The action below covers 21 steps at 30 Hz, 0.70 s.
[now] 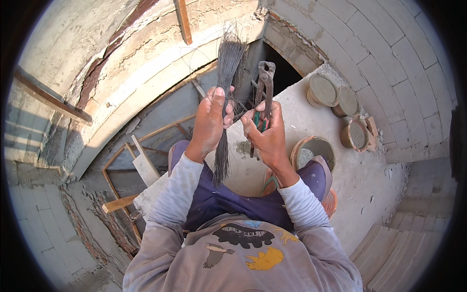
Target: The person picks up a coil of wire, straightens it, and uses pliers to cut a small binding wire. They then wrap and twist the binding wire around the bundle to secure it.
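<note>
My left hand [211,117] is wrapped round a bundle of thin dark tie wire [230,61]. The bundle stands roughly upright, its loose strands fanning out at the top and its lower end hanging below my fist. To the right, my right hand [267,134] grips end-cutting pincers [265,78] by their worn red and green handles. The rusty head of the pincers points up and away from me, beside the wire and apart from its upper part. Some bent strands lie between the two hands, and whether they touch the pincers I cannot tell.
Below my knees runs a concrete ledge [362,160]. A bucket [316,151] stands by my right knee, with several more buckets [323,91] along the block wall [389,58]. A dark opening [287,73] lies ahead; wooden framing [114,160] drops away at left. Boards [394,258] lie lower right.
</note>
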### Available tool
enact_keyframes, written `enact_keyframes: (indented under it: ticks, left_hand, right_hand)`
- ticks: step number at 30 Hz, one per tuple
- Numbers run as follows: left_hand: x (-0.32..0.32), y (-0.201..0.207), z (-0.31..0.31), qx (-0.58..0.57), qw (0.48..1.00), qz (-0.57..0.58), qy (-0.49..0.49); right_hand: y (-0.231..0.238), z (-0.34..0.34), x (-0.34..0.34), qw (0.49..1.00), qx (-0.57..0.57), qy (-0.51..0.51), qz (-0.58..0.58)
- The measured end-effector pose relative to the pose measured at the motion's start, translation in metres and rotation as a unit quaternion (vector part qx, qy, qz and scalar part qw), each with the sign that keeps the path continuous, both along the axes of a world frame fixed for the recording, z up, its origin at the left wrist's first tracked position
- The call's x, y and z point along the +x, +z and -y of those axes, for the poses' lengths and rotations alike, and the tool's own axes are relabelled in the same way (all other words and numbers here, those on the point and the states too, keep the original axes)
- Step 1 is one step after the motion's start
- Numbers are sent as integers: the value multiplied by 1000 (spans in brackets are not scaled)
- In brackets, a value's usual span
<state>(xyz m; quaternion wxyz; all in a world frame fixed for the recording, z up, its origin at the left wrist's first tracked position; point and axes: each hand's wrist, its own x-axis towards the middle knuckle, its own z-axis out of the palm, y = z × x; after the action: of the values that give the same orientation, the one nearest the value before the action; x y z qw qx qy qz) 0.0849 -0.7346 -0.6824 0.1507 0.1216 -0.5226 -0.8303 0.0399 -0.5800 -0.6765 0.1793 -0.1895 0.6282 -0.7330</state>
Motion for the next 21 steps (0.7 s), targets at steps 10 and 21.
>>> enact_keyframes:
  ticks: [10, 21]
  left_hand:
    - [3, -12, -2, -41, 999, -3, 32]
    - [10, -17, 4, 13, 998, -30, 55]
  right_hand:
    - [20, 24, 10, 996, -64, 56, 26]
    - [-25, 20, -15, 993, -84, 40, 79]
